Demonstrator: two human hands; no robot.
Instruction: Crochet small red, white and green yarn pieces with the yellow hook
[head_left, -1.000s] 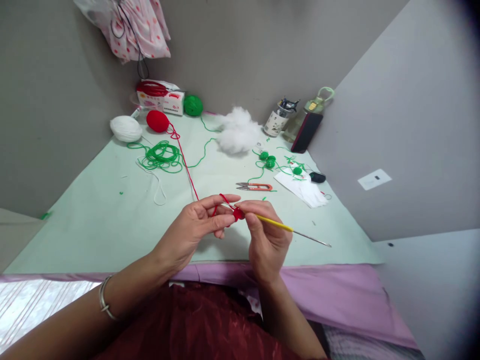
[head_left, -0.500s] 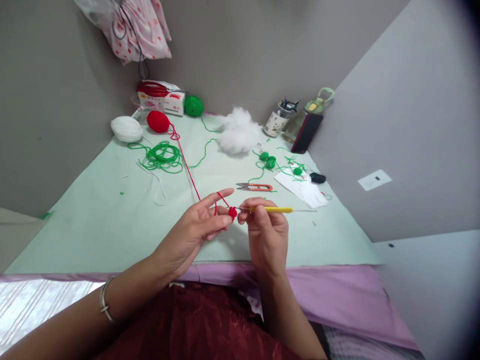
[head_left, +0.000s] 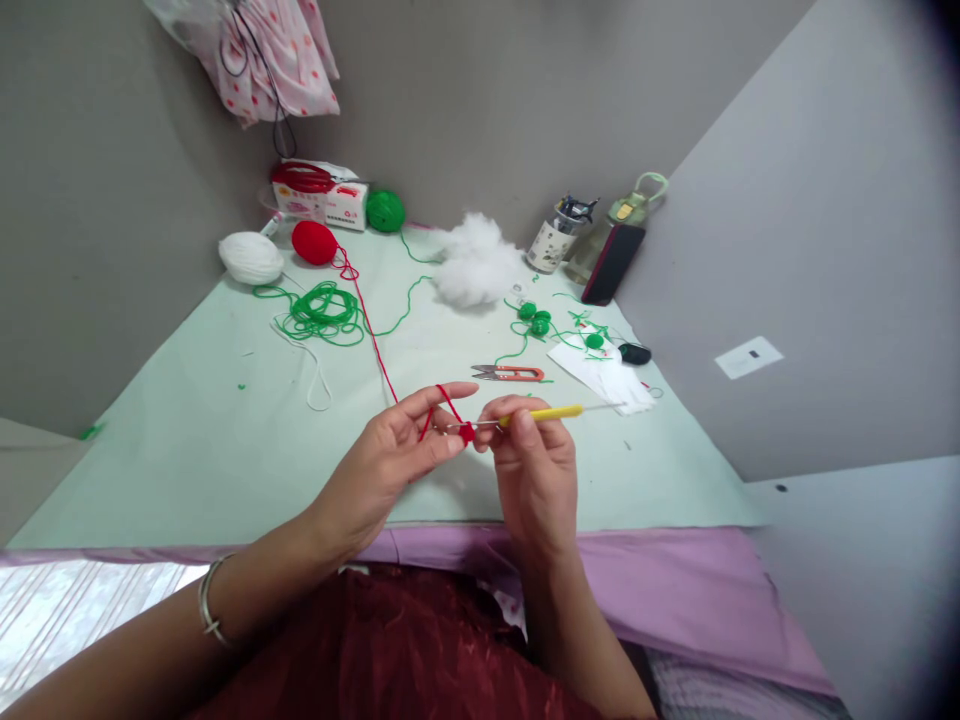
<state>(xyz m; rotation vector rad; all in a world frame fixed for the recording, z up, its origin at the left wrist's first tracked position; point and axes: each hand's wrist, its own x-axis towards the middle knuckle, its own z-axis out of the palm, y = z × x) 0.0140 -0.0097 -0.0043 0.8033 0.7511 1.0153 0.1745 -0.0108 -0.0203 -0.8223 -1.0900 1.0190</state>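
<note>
Above the table (head_left: 225,460), the left hand (head_left: 386,445) pinches a red crocheted nub (head_left: 466,433), seemingly barely begun and uncut from its yarn ball (head_left: 314,243), the right hand (head_left: 535,465) grasping a yellow-handled crochet hook (head_left: 555,413) against it.

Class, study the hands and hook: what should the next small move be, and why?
Probably the right hand should catch the red yarn with the hook: the hook's shaft lies at the small red piece, which the left hand pinches, and the yarn runs straight to it from the outstretched forefinger.
</note>
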